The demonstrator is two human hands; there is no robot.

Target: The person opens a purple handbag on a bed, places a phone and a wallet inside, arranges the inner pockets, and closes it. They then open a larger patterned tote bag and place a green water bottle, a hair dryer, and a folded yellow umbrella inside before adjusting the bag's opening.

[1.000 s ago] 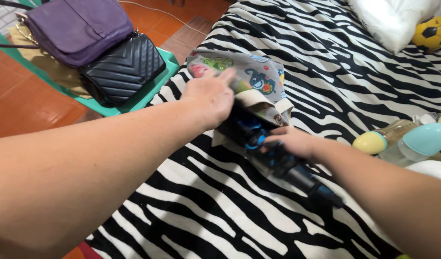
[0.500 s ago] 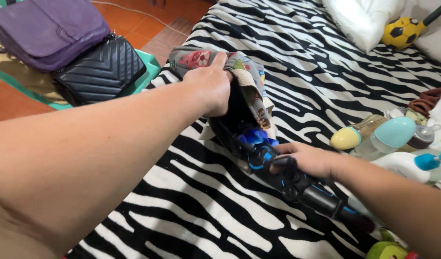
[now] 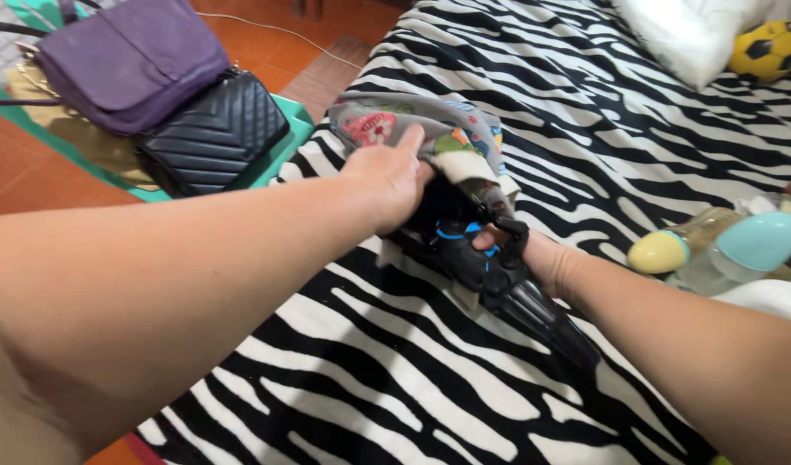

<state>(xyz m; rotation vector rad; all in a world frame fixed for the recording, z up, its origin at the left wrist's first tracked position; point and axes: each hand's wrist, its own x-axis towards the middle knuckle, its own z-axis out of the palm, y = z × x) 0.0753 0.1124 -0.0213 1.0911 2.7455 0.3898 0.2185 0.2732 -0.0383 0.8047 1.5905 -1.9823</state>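
You are gripping the grey patterned bag (image 3: 421,138) with your left hand (image 3: 387,176) on the striped bed (image 3: 369,379) (mouth held open) while your right hand (image 3: 533,254), fingers closed around it, is feeding the black toy (image 3: 499,275) inside, needing a straight push

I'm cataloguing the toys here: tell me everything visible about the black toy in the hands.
The black toy looks like hard plastic with blue accents, long and jointed, tapering to a dark ribbed end. It lies slantwise on the zebra-striped bedspread, its upper end under a grey printed cloth pouch. The left hand holds the pouch; the right hand grips the toy's middle.
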